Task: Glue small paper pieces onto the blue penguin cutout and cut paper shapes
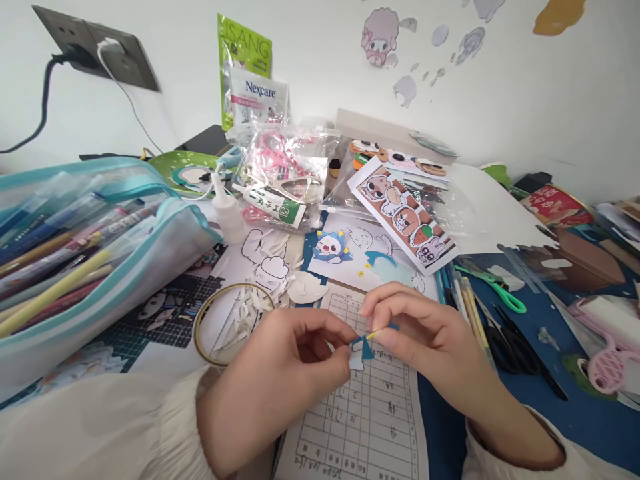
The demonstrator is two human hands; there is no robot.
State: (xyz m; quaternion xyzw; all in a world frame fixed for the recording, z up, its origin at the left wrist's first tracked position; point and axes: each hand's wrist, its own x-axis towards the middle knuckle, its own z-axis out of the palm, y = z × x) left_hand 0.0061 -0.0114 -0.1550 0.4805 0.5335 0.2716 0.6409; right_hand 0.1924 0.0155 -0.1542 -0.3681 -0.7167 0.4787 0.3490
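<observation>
Between the thumb and fingers of my left hand (280, 373) is a small blue and pale paper cutout (357, 359), partly hidden by the fingertips. My right hand (430, 333) pinches a tiny yellow paper piece (371, 335) against the upper right edge of that cutout. Both hands are above a printed table sheet (360, 427) with handwriting on it. Just beyond them lies a paper with a blue and white character drawing (333, 247). A character strip (405, 217) rests on its right part.
At the left is a pencil case (185, 233) full of pens. White paper scraps (240, 327) lie around a tape roll (200, 333), near a white glue bottle (226, 210). To the right lie green scissors (510, 297), black scissors (505, 350) and a pink tool (607, 367).
</observation>
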